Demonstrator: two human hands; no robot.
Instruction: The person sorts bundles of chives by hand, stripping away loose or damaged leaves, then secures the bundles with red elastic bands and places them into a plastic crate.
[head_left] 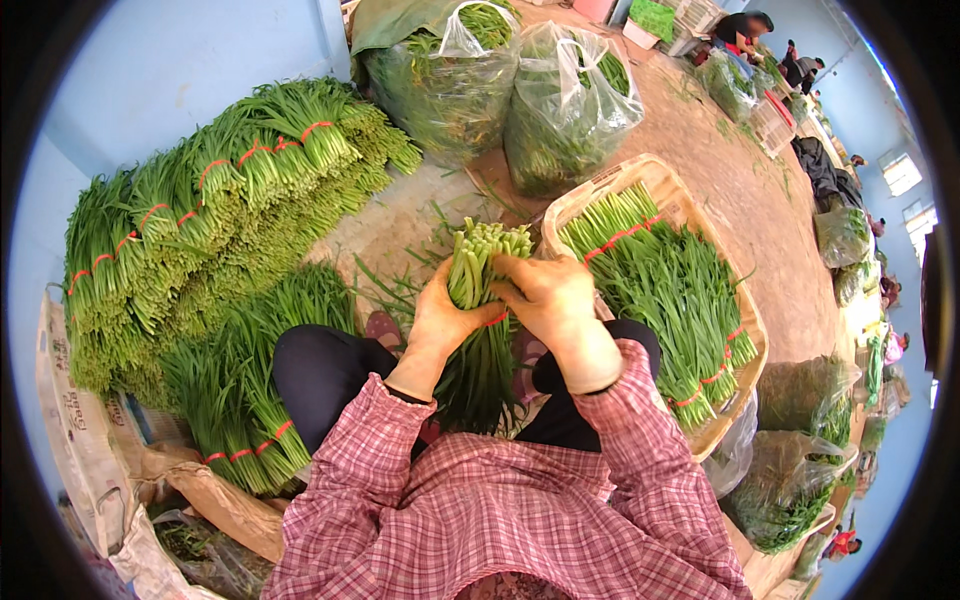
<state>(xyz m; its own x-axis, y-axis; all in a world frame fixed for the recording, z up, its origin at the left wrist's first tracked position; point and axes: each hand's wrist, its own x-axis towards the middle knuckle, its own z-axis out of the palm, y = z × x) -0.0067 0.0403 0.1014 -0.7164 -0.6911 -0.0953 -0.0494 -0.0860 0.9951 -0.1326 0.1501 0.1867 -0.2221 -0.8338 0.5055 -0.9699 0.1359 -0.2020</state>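
Note:
Between my knees I hold an upright bunch of leafy green vegetable stalks [485,250], cut ends up and long narrow leaves hanging down. My left hand [440,318] is wrapped round its left side. On the other side my right hand [548,300] is closed, its bent fingers pressed against the stalks just below the cut ends. A bit of red band [496,318] shows on the bunch between my hands. Part of the bunch is hidden behind my fingers.
Red-banded bunches [250,180] are piled high at the left, with more bunches [250,390] by my left knee. A tan crate [757,330] of bunches stands right. Stuffed clear plastic bags [570,120] stand ahead; others [790,490] lie at right. People [745,35] sit far off.

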